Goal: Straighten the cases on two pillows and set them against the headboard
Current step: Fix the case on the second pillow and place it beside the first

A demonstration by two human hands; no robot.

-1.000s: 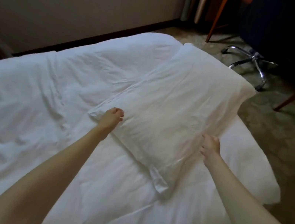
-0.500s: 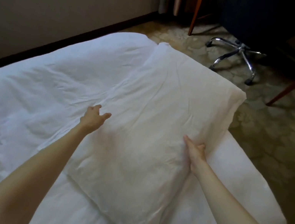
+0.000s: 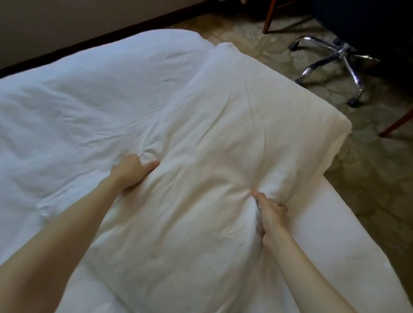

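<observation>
Both hands pinch bunched case fabric at mid-length of the pillow [image 3: 226,159], likely for a symmetric hold to lift or shake the case straight. Left hand [image 3: 130,171] is closed on the left edge, fingers curled under a gathered fold. Right hand [image 3: 269,213] is clamped on the right edge. Both forearms reach forward, roughly parallel. Pillow lies on the white duvet [image 3: 56,117], far end toward the floor [image 3: 399,188] and chair base [image 3: 336,58]. No headboard or second pillow in view.

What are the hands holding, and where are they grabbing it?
Both hands are holding the white pillow. The left hand bunches the case on its left side, and the right hand pinches it on the right side, each about halfway along.
</observation>
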